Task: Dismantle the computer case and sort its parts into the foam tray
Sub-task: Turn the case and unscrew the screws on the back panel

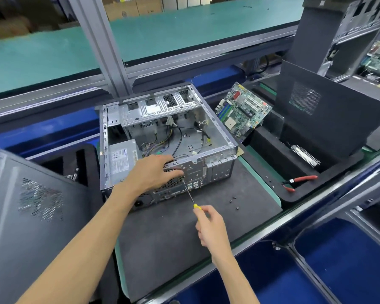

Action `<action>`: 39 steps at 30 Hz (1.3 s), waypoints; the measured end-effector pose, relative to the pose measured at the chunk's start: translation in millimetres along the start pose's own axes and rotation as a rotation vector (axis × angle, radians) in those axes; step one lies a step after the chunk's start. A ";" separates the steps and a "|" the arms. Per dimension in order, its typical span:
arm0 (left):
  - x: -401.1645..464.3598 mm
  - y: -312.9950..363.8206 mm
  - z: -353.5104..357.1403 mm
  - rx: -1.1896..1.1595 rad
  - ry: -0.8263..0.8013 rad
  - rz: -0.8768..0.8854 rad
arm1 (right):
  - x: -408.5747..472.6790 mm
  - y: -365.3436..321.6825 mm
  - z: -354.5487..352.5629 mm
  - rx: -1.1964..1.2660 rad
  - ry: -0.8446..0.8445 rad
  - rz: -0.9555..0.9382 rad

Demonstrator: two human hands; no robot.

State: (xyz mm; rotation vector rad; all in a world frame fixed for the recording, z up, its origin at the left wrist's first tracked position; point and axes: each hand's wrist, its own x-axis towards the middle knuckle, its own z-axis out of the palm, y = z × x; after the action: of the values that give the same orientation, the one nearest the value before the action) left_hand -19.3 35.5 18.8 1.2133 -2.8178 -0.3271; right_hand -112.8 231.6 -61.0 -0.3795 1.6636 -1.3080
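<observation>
Nearest, the right hand [208, 227] curls round the yellow-handled screwdriver [190, 195], whose tip meets the rear panel of the computer case [162, 139], likely at a screw holding the power supply [121, 160]. At ten o'clock from it, the left hand [154, 172] lies spread, fingers hooked over the case's rear edge, apparently to steady it. At two o'clock the motherboard [244, 110] already leans in the foam tray [272, 148]; red pliers [298, 182] rest on the tray's near rim.
</observation>
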 end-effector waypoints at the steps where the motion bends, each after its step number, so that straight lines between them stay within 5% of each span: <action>1: 0.3 -1.1 1.0 -0.018 0.010 -0.001 | -0.3 0.1 0.6 0.009 0.004 0.006; 12: 2.7 -3.6 4.0 -0.019 0.024 -0.014 | -5.0 -3.7 3.1 0.148 -0.023 0.086; 19: 2.2 -3.4 3.0 -0.021 0.022 -0.010 | -2.1 -0.3 -1.7 0.857 -0.295 0.392; 23: 1.6 -3.6 3.1 -0.019 0.035 -0.001 | -2.6 6.9 2.1 1.033 -0.327 0.438; 26: 2.2 -4.5 4.5 -0.009 0.043 0.008 | -1.4 5.0 10.0 0.742 -0.173 0.344; 29: 3.0 -5.8 5.6 -0.004 0.056 0.017 | -6.1 3.3 14.3 -0.132 0.123 -0.048; 31: 2.6 -5.9 6.4 -0.004 0.065 0.021 | -5.6 6.5 15.6 -0.414 0.154 -0.153; 35: 2.4 -5.8 6.1 0.004 0.069 0.021 | 4.2 6.3 18.1 -0.123 -0.059 0.125; 39: 2.3 -4.7 5.7 0.004 0.076 0.022 | -0.9 7.4 17.4 0.070 -0.130 0.064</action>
State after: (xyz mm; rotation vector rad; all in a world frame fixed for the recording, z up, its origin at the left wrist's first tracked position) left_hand -18.3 31.7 12.1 1.1681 -2.7666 -0.2678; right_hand -96.0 225.0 -66.7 -0.3588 1.5063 -1.2633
